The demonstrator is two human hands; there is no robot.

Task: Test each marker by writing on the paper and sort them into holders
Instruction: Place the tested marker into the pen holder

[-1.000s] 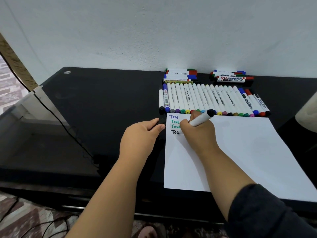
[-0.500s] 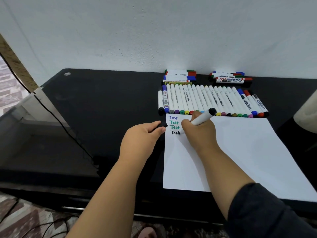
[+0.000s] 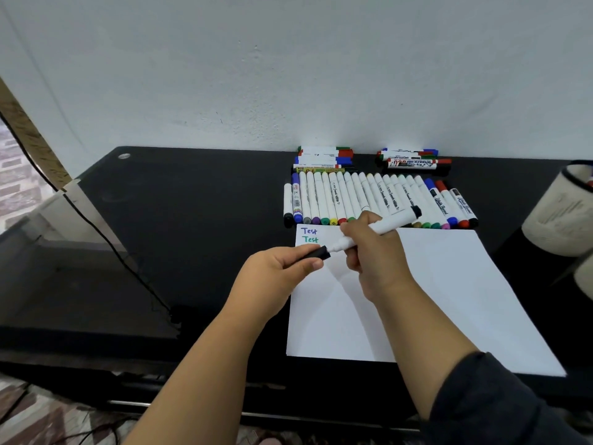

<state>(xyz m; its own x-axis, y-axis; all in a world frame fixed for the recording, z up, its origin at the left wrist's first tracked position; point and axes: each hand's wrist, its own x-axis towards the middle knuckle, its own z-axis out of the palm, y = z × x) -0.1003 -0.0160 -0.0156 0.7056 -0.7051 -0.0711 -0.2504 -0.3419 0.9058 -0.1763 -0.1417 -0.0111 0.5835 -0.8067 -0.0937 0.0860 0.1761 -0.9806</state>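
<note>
1. Head view, progress: the right hand [image 3: 373, 252] gripped a white marker [image 3: 382, 227] with a black end, its fingers curled round the barrel, the tip pointing left and lifted just above the paper [image 3: 433, 293]
2. The left hand [image 3: 276, 271] pinched the black cap [image 3: 317, 254] between thumb and fingers, right at the marker's tip; I judged the cap was about to go on, so this marker's test looked finished and sorting was next
3. Two lines reading "Test" [image 3: 309, 235], one blue-purple and one green, showed at the paper's top left corner; any lines below were hidden behind the hands
4. Most of the task seemed left: a long row of markers [image 3: 369, 200] lay side by side on the tabletop [image 3: 192, 220] just beyond the paper's far edge, and two small piles [image 3: 324, 157] sat against the wall behind it
5. A pale holder [image 3: 564, 210] stood at the right edge of view, well apart from the hands; what was in it I could not tell
6. Room and edges: most of the paper was bare for more writing, and the tabletop left of it lay open, with a cable [image 3: 106, 239] running across its left part
7. The paper's near edge lay close to the tabletop's front edge, and the marker row crowded the far side, so a reach toward the holder would best pass over the paper
</note>
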